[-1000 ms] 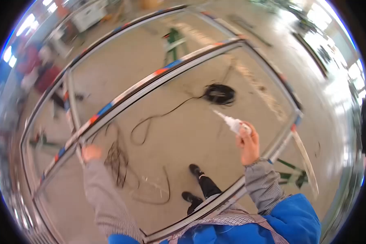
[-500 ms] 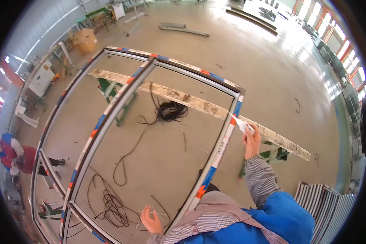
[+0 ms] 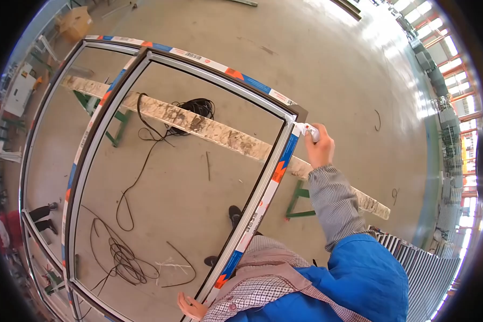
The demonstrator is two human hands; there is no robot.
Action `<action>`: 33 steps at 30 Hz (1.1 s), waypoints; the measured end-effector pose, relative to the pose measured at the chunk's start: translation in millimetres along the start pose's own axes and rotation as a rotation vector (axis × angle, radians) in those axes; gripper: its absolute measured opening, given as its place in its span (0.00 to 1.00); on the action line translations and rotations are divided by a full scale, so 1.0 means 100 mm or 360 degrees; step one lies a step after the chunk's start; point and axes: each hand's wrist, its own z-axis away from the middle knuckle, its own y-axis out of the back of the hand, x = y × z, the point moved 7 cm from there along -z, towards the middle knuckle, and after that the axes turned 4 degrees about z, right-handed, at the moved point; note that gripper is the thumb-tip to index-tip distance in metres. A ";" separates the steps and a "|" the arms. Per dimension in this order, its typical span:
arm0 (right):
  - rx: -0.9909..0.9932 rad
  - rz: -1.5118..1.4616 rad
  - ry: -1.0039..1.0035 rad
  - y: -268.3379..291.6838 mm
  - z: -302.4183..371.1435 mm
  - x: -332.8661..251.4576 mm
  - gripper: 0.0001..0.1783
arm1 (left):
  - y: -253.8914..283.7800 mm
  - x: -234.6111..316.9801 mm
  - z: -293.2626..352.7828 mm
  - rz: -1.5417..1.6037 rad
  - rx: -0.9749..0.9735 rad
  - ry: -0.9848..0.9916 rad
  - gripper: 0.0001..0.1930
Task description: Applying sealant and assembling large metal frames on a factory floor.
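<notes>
My right hand [image 3: 321,147] is closed round a small white squeeze bottle [image 3: 308,130]. The bottle's thin nozzle points left at the upper right corner of a large metal window frame [image 3: 267,196], at or very near the joint; contact is too small to make out. Strips of blue, orange and white protective film cover the frame's outer edges, and bars divide it into several openings. Low in the view, my left hand [image 3: 192,308] is beside the frame's near end, fingers stretched out and holding nothing. Whether it touches the frame cannot be told.
A stained beam [image 3: 225,135] on green trestles [image 3: 297,203] runs beneath the frame. Black cable lies coiled [image 3: 199,108] and tangled [image 3: 124,264] on the floor. Stacked metal profiles [image 3: 419,271] are at right; another person [image 3: 16,231] stands far left, beyond the frame.
The bottle has moved from beside the frame's right bar up to its upper right corner. My left hand has come lower and nearer the frame's bar. The whole view has shifted.
</notes>
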 end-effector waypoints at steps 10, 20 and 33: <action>-0.0202 0.0340 0.0164 -0.21 -0.25 0.00 0.12 | 0.21 0.49 -0.08 -0.0014 0.0090 0.0236 0.12; -0.0299 0.0468 0.0147 -0.32 -0.26 -0.07 0.11 | 0.21 0.41 -0.05 -0.0018 0.0098 0.0119 0.13; -0.0130 0.0098 0.0202 0.03 -0.36 -0.51 0.11 | 0.15 0.47 -0.08 0.0290 0.0047 0.0216 0.15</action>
